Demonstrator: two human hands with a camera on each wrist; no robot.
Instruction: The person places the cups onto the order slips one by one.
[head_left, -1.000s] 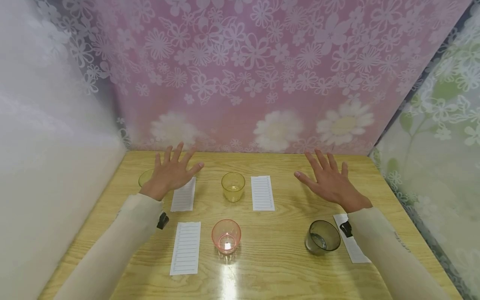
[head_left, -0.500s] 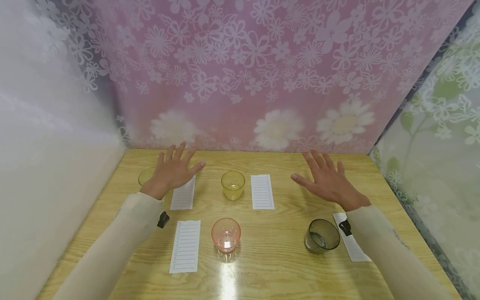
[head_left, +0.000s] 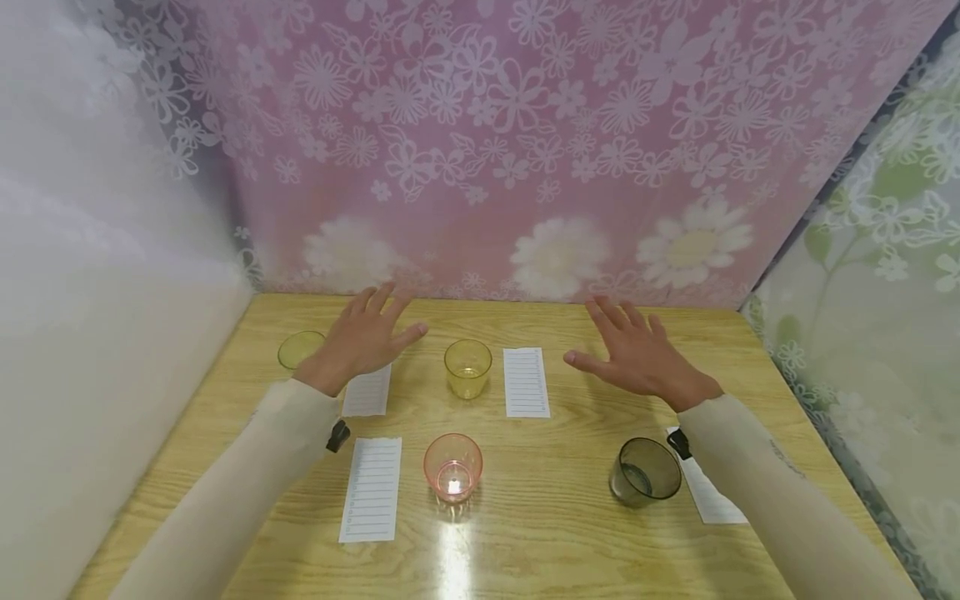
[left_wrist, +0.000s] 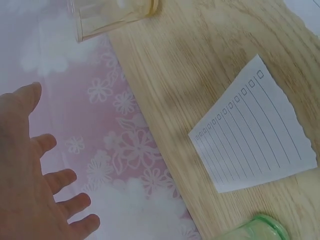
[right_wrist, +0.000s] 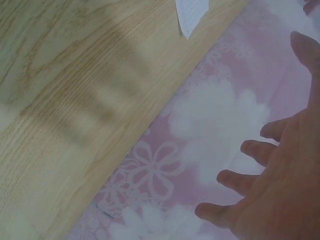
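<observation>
My left hand (head_left: 363,340) hovers over the back left of the table with fingers spread, holding nothing. Beneath it lies a lined paper slip (head_left: 367,393), partly covered by the hand; a green cup (head_left: 300,349) stands just left of it. My right hand (head_left: 637,354) is likewise spread and bare above the back right. A yellow cup (head_left: 468,369) and another lined slip (head_left: 527,382) sit between the hands. Nearer the front are a pink cup (head_left: 453,468) and a dark grey cup (head_left: 644,472), the latter below the right hand. All the cups stand upright.
A lined slip (head_left: 371,490) lies left of the pink cup. Another slip (head_left: 712,492) is partly under the right sleeve. The wooden table (head_left: 540,525) meets a pink flowered backdrop (head_left: 480,167) behind, with side panels at left and right.
Both hands have drifted inward, toward each other, with fingers still spread. More of the green cup now shows beside the left hand. The cups and slips stay in place.
</observation>
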